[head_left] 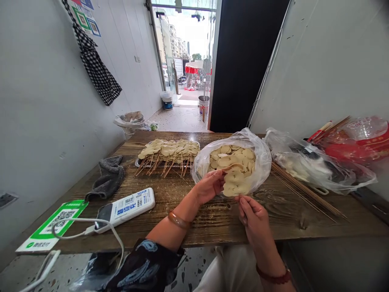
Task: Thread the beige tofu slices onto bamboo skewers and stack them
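- Your right hand (254, 214) has its fingers pinched narrow around the lower end of a thin skewer (237, 197); only a short bit of the stick shows.
- Your left hand (209, 188) has its thumb and fingers closed on the edge of a curled slice (233, 167), just above the slices on the skewer.
- The threaded slices (235, 184), pale and flat, sit between your two hands, in front of the near side of the open plastic bag (263, 160).
- Inside that bag lies a heap of loose slices (249, 154), its clear rim spread around them.
- To the left of the bag, a metal tray (137, 163) carries piled skewered slices (170, 148), their bare stick ends pointing towards you over the edge.
- To the right of the bag, a bundle of bare sticks (306, 188) lies slantwise on your wooden desk (212, 227), beside a second clear bag (331, 172) whose contents you can't make out clearly.
- Farther to your left are a crumpled grey cloth (106, 176), a white power bank (130, 209) with a cable (117, 231) plugged in, and a green-and-white code card (57, 223).
- Beyond the desk, two buckets (167, 103) stand near the glass doorway, and a checked cloth (97, 71) hangs on the left wall.
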### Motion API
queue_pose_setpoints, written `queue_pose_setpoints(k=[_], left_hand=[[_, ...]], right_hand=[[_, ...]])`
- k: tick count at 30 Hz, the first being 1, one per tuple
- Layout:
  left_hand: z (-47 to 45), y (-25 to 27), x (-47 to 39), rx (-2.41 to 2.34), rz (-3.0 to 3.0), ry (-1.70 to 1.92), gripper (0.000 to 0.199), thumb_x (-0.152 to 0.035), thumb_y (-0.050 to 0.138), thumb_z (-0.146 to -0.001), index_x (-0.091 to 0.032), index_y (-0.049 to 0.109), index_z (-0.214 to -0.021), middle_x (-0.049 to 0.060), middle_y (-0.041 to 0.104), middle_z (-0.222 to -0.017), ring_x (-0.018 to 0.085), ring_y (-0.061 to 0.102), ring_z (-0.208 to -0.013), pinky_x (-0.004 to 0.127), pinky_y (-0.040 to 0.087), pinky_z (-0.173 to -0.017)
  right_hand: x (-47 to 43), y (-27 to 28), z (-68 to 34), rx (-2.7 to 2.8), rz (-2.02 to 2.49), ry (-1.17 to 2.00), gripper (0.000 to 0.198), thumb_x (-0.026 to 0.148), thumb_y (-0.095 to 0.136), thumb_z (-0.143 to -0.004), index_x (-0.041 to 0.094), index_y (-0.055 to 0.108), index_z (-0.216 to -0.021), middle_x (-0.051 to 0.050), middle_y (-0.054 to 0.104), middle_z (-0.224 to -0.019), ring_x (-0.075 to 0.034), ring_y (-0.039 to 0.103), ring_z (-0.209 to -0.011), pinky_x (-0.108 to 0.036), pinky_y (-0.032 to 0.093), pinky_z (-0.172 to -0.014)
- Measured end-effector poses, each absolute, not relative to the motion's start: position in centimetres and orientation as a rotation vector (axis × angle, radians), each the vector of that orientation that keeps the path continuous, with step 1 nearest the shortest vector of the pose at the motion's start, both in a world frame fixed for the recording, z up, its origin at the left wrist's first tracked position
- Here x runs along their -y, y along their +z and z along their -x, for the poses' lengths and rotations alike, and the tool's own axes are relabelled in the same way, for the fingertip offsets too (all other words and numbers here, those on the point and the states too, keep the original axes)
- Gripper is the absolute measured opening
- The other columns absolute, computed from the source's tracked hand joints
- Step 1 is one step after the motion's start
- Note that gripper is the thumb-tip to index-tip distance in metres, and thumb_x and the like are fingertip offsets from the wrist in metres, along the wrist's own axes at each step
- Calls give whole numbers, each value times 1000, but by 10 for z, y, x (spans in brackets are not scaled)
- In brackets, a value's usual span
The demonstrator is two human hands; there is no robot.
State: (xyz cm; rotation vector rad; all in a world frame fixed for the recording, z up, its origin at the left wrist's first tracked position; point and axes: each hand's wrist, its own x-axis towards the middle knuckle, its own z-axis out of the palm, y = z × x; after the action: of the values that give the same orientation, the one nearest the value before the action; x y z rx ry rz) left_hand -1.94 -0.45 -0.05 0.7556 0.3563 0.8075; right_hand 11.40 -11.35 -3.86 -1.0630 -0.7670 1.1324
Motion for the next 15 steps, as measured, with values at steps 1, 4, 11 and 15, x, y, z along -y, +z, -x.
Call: queue_pose_setpoints(k=[1, 4, 11, 15], left_hand=[[19, 0, 6, -345, -763, 806, 45, -40, 81, -62, -12, 70, -94, 9, 71, -87, 14, 65, -73, 22, 50, -68], [17, 1, 9, -388, -774, 829, 41, -33, 82, -62, -10, 70, -94, 9, 72, -85, 14, 66, -72, 23, 50, -69], [13, 1, 8, -502, -724, 937, 36, -30, 84, -58, -7, 71, -83, 9, 72, -73, 15, 66, -64, 23, 50, -63], [12, 1, 7, -523, -704, 973, 39, -31, 85, -56, -8, 71, -84, 9, 72, -73, 17, 67, -67, 23, 51, -62]], right_hand=[[111, -38, -110, 772, 1067, 1120, 30, 46, 69, -77, 16, 68, -81, 6, 42, -51, -6, 29, -44, -18, 21, -40], [104, -38, -101, 804, 1097, 1089, 33, 48, 69, -76, 15, 69, -81, 6, 43, -51, -6, 30, -44, -19, 22, -40], [102, -42, -103, 997, 1272, 978, 39, 50, 62, -80, 14, 72, -93, 4, 47, -54, -8, 36, -46, -21, 27, -42], [105, -45, -108, 1137, 1358, 816, 37, 47, 59, -83, 15, 74, -92, 2, 53, -57, -12, 44, -51, -23, 35, -48]])
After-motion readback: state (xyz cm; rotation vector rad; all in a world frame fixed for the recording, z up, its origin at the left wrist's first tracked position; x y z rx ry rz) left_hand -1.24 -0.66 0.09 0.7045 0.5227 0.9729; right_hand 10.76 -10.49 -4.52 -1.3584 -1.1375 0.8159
